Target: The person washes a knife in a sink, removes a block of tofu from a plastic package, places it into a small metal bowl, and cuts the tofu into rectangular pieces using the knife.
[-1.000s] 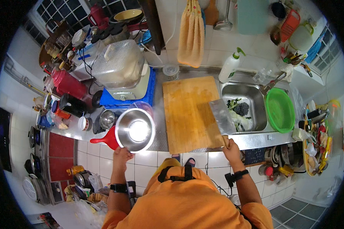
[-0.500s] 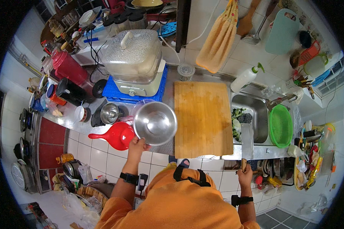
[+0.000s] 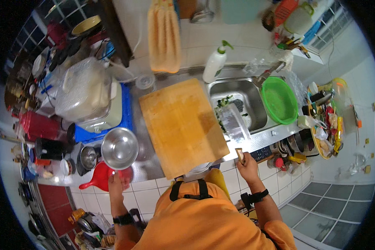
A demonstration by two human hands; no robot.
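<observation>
Close to you, your left hand [image 3: 116, 183] is by one red plastic dipper with a handle [image 3: 99, 177], and its fingertips are near the lower rim of one round, shiny steel bowl [image 3: 120, 148]; it is blurry, so I cannot tell if they pinch the rim. Your right hand [image 3: 248, 166] is curled around the wooden handle of one wide, flat steel cleaver [image 3: 236, 125], and the blade is over the front left part of one square steel sink [image 3: 258, 114]. That makes two hands. Between them and a bit ahead lies one thick, yellow-brown wooden board [image 3: 183, 125]. Left of the shiny bowl sits one small steel cup [image 3: 88, 157]. In the sink are green leaf bits [image 3: 222, 102], too mixed up to count. From those bits, I think some cutting is done. The bits are not yet cleared out, and the cleaver is not yet put down. I see no food in the shiny bowl. Farther off, you have one round, bright green plastic basin [image 3: 279, 102], one white bottle with a green pump [image 3: 214, 64], one round clear tub [image 3: 145, 81], one boxy cream steamer with a clear lid [image 3: 85, 89] and one pale orange towel [image 3: 164, 37].
</observation>
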